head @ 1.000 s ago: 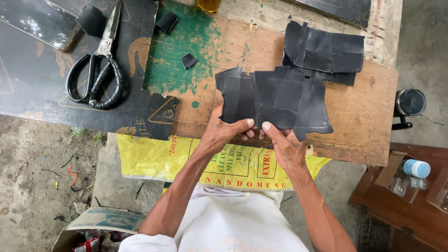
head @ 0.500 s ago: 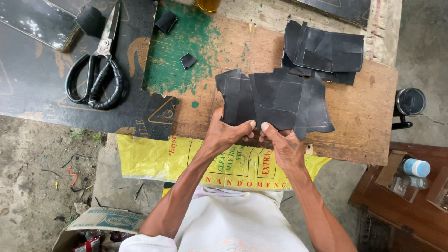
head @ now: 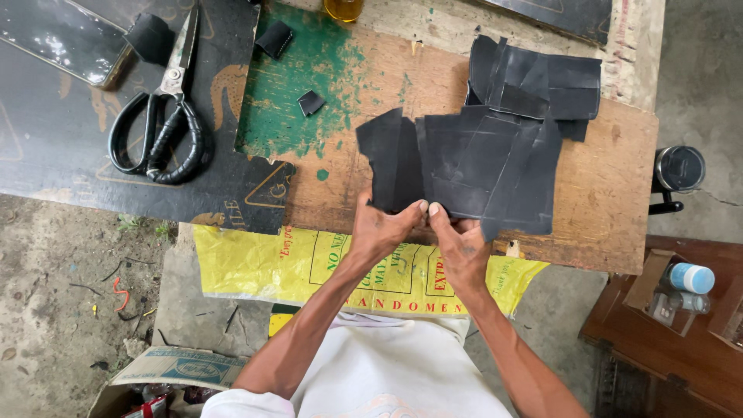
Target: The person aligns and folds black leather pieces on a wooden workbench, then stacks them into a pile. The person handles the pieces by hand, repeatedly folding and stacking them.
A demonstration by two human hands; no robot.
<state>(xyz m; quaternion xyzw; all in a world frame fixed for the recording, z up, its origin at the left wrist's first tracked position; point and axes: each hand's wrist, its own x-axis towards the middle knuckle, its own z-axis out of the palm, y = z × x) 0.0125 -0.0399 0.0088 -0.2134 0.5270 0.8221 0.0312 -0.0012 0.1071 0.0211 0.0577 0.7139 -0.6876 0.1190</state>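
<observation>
The flat black sheet of patched, leather-like material [head: 472,166] is held at its near edge by both hands, over the middle of the worn brown wooden board [head: 611,193]. The left hand [head: 381,228] is closed on the sheet's near-left part, thumb on top, and the right hand [head: 462,248] is pinched shut just beside it, the two thumbs almost touching. A stack of similar black pieces [head: 542,77] lies at the far right, touching the sheet (the overlap cannot be judged exactly). Two small black scraps [head: 311,102] [head: 275,39] lie on the green-painted patch [head: 309,70] to the left. Farther left, black-handled steel scissors [head: 162,116] rest on a dark board [head: 62,155]. A yellow printed sack [head: 271,263] hangs at the near edge.
</observation>
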